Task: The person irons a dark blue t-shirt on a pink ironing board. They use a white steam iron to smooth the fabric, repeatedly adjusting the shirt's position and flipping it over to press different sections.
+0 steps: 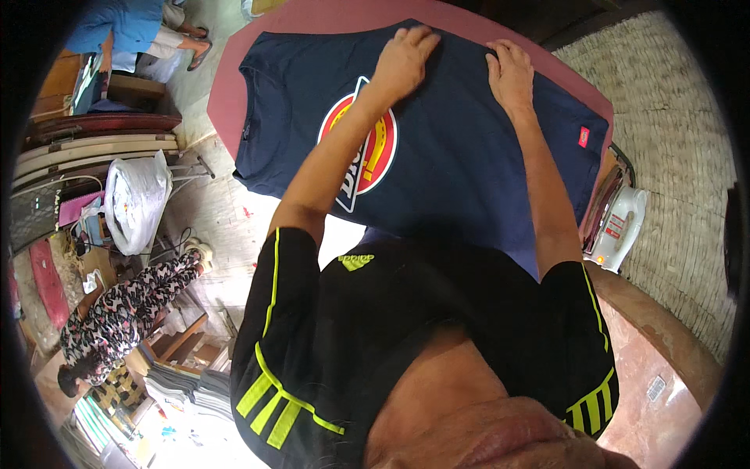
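At far left, a person in a blue top (125, 23) stands near the upper edge and another in patterned clothes (137, 309) is lower down, with a plastic-wrapped bundle (139, 207) between them. Toward the middle, a dark navy shirt (461, 156) lies across a pink board (228, 98), its neck opening on the left, its round red-and-yellow print facing up. The left hand (404, 62) rests palm down near the shirt's far edge, fingers slightly parted; whether it pinches cloth I cannot tell (its thumb is hidden). Farther right, the right hand (512, 76) touches the same edge, loosely spread, thumb apart from bent fingers. The spreading-out looks nearly done: the cloth lies mostly flat, with perhaps only that edge left to straighten. At right, what seems a white iron (634, 217) sits beside the board, off the shirt, so no pressing is under way.
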A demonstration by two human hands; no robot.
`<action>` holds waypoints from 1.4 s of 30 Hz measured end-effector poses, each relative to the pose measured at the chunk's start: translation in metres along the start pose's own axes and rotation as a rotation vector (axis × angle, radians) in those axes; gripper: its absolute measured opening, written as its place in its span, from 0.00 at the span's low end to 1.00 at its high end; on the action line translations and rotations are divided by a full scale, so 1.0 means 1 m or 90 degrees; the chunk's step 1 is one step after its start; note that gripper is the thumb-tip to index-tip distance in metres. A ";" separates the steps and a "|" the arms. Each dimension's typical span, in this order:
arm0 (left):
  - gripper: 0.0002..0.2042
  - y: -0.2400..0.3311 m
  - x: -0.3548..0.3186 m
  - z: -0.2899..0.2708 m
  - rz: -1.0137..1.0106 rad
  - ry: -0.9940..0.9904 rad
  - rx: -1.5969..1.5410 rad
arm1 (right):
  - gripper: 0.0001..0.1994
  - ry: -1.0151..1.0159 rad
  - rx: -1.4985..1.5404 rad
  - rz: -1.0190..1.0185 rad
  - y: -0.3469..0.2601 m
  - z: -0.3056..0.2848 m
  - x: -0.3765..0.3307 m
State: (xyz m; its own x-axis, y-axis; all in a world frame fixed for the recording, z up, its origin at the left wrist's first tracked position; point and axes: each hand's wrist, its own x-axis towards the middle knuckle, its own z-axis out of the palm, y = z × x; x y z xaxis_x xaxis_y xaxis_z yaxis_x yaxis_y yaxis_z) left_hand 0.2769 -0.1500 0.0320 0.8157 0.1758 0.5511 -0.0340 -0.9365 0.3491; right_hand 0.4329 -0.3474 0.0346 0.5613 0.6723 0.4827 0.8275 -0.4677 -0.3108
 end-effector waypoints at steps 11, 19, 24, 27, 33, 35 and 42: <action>0.13 -0.110 0.075 0.012 0.163 -0.147 -0.099 | 0.13 0.023 -0.026 -0.059 -0.013 -0.012 0.005; 0.16 -0.112 0.088 0.026 0.053 -0.121 -0.100 | 0.09 -0.040 0.158 -0.221 -0.087 0.053 0.065; 0.12 -0.112 0.046 -0.110 -0.101 -0.062 0.120 | 0.08 -0.071 0.145 -0.175 -0.089 0.044 0.061; 0.20 -0.161 -0.017 -0.172 -0.219 -0.014 0.309 | 0.08 -0.071 0.154 -0.185 -0.092 0.045 0.063; 0.15 -0.179 -0.045 -0.153 -0.421 -0.039 0.050 | 0.10 -0.081 -0.002 -0.212 -0.072 0.059 0.056; 0.13 -0.179 -0.043 -0.166 -0.317 -0.101 0.086 | 0.12 -0.130 0.016 -0.170 -0.090 0.048 0.057; 0.12 -0.267 -0.089 -0.176 -0.096 -0.021 0.135 | 0.09 -0.005 0.162 -0.225 -0.085 0.075 0.057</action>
State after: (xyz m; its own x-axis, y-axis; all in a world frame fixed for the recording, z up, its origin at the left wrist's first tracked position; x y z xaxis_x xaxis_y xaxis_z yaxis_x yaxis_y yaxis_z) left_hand 0.1112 0.1382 0.0228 0.8204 0.3124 0.4789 0.2093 -0.9435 0.2569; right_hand 0.3961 -0.2261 0.0269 0.2422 0.7709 0.5891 0.9459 -0.0526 -0.3201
